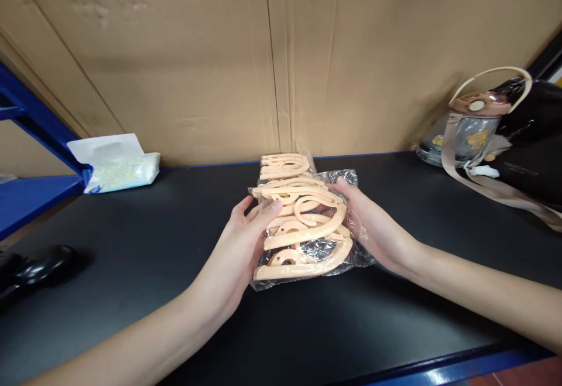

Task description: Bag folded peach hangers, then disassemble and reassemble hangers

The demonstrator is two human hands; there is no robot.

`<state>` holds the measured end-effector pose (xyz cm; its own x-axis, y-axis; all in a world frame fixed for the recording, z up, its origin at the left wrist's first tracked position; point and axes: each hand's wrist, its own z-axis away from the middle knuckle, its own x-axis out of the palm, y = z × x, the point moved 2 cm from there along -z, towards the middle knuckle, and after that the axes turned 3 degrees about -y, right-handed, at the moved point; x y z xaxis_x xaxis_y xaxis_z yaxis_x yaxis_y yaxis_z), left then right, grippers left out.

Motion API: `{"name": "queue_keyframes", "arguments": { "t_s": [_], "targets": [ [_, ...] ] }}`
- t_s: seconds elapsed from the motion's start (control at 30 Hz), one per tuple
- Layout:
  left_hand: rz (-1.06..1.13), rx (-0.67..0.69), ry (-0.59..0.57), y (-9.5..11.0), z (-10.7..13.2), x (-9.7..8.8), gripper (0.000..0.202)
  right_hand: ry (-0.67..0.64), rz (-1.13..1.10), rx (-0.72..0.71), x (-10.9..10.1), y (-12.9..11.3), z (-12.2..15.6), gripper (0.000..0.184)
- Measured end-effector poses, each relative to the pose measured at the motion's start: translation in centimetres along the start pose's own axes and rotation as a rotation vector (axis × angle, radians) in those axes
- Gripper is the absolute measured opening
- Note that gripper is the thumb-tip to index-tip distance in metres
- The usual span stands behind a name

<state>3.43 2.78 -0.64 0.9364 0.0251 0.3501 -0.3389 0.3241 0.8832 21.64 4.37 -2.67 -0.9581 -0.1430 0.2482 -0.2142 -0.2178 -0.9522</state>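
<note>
A clear plastic bag [302, 235] of peach-coloured folding hangers is between my hands over the black table. Curved arms and rounded hooks show through the film. My left hand [246, 236] grips the bag's left side, thumb on top and the other fingers partly hidden behind and under it. At the right side, my right hand [373, 222] closes on the loose film, its fingertips mostly hidden by the bag. Just beyond lies another bagged stack of the same peach pieces [284, 165], partly covered by the nearer bag.
On the black tabletop [175, 222], a pack of wipes or tissues [125, 172] sits at the back left. A shiny black object [46, 264] is at the left edge. Back right stand a strapped water bottle [472, 131] and a black bag [535, 146]. Cardboard [197, 69] walls the rear.
</note>
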Motion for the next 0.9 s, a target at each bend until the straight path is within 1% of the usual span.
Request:
{"name": "queue_keyframes", "arguments": {
  "t_s": [0.1, 0.13, 0.17, 0.3, 0.47, 0.5, 0.6, 0.67, 0.8, 0.9],
  "targets": [
    [-0.042, -0.046, -0.201, -0.1, -1.3, -0.8, 0.049, -0.007, -0.042, 0.0, -0.2, -0.2, 0.2, 0.049],
    [-0.061, -0.045, -0.242, -0.2, -1.6, -1.1, 0.045, -0.007, -0.059, -0.009, -0.3, -0.3, 0.3, 0.049],
    [-0.08, -0.034, -0.254, -0.2, -2.0, -1.4, 0.044, -0.015, -0.074, -0.02, -0.4, -0.4, 0.3, 0.048],
    [-0.15, 0.009, -0.21, -0.5, -2.4, -2.0, 0.048, -0.075, -0.068, -0.028, -0.7, -0.5, 0.7, 0.049],
    [-0.124, 0.043, -0.206, -0.7, -2.0, -2.1, 0.045, -0.164, 0.037, -0.037, -0.7, -0.4, 1.1, 0.051],
    [-0.122, 0.054, -0.202, -0.7, -2.0, -2.0, 0.045, -0.161, 0.053, -0.04, -0.8, -0.3, 1.1, 0.054],
    [-0.122, 0.07, -0.215, -0.7, -1.7, -1.9, 0.044, -0.087, 0.103, -0.006, -1.2, 0.0, 1.1, 0.068],
    [-0.119, 0.074, -0.232, -0.7, -1.6, -1.7, 0.045, -0.091, 0.109, 0.035, -1.3, 0.1, 1.1, 0.072],
    [-0.102, 0.037, -0.252, -0.7, -1.6, -1.6, 0.048, -0.219, 0.057, 0.068, -1.1, 0.4, 0.9, 0.064],
    [-0.074, 0.002, -0.25, -0.6, -1.9, -1.7, 0.043, -0.248, 0.034, 0.071, -1.1, 0.6, 0.7, 0.059]
  ]
}}
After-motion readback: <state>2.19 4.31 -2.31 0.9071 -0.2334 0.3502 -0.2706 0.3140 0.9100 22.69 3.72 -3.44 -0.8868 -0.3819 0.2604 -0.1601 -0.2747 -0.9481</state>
